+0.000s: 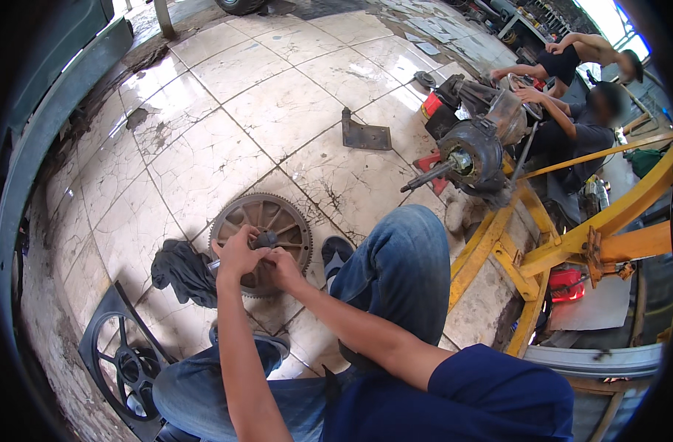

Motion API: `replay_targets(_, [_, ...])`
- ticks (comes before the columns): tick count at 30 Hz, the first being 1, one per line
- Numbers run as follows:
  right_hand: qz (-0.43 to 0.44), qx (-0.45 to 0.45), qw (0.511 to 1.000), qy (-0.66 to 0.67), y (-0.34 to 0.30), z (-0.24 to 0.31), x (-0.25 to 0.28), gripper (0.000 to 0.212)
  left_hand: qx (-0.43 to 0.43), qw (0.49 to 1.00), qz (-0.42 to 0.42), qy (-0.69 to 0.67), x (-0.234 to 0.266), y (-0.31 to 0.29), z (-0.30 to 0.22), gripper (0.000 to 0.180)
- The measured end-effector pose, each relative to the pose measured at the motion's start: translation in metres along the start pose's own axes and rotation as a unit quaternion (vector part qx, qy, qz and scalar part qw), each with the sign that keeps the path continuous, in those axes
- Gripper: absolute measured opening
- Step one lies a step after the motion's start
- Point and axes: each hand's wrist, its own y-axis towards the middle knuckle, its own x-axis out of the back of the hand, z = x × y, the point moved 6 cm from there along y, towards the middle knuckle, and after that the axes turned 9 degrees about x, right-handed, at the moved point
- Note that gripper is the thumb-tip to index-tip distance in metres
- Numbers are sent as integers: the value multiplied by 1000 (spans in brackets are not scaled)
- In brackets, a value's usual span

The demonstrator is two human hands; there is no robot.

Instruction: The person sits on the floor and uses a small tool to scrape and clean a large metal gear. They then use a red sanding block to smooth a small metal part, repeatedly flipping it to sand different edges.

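Observation:
In front of me a large rusty-brown toothed gear wheel (293,224) with spokes lies on the tiled floor. Over its hub my left hand (237,254) is closed, thumb and fingers bent around something I cannot make out. My right hand (283,269) meets it from the right, fingers pinched together; what they hold is hidden. A small dark round part (266,239) shows at the fingertips, at the wheel's middle. A shiny metal rod end (214,264) sticks out beside my left hand. Left of the wheel, a crumpled black cloth (183,272) lies on the floor.
A black fan-shroud-like frame (104,331) leans at lower left. Ahead lies a flat metal plate (366,136). At right, a gearbox-like assembly (473,151) with a protruding shaft stands by a yellow steel frame (532,269). Two people (583,121) work behind it.

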Motion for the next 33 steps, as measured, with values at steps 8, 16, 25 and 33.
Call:
replay_targets(8, [9, 13, 1000, 19, 3, 8, 8, 22, -8, 1000, -6, -13, -3, 0, 2, 45])
replay_targets(16, [26, 6, 999, -29, -2, 7, 8, 26, 5, 999, 22, 27, 1, -6, -2, 52])
replay_targets(25, [40, -5, 999, 8, -1, -10, -4, 32, -10, 1000, 17, 21, -2, -4, 0, 50])
replay_targets(33, [35, -51, 998, -1, -2, -1, -4, 35, 11, 999, 41, 22, 1, -7, 4, 50])
